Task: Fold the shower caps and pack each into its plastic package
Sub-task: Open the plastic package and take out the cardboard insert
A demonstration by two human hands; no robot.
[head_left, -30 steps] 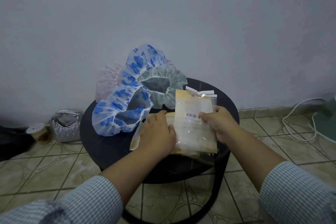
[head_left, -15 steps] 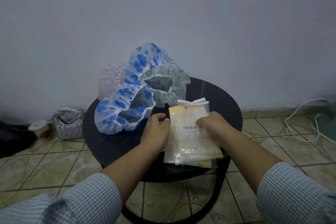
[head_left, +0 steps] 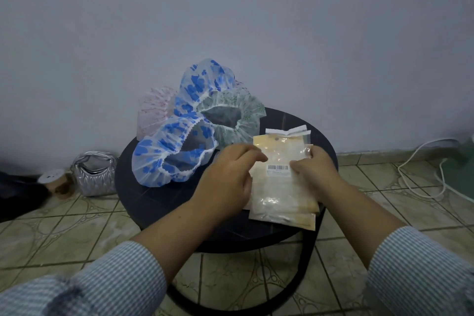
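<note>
A small stack of clear plastic packages [head_left: 280,187] with yellow card backs and a barcode label lies on the round black table [head_left: 154,195]. My right hand [head_left: 314,170] pinches the top package at its right edge. My left hand [head_left: 228,174] holds the stack's left edge, fingers curled over it. Behind lie several unfolded shower caps: a blue-flowered cap [head_left: 171,154] in front, a second blue cap [head_left: 202,82] at the back, a green-patterned cap [head_left: 230,115] and a pink cap [head_left: 152,110] at the far left.
The table stands against a grey wall on a tiled floor. A silver quilted bag [head_left: 93,174] and a tape roll [head_left: 51,179] sit on the floor at the left. White cables [head_left: 420,161] run along the floor at the right.
The stack of packages has been squared up and shifted slightly right on the table. Both hands stayed on its edges, the left hand sliding up along the left side.
</note>
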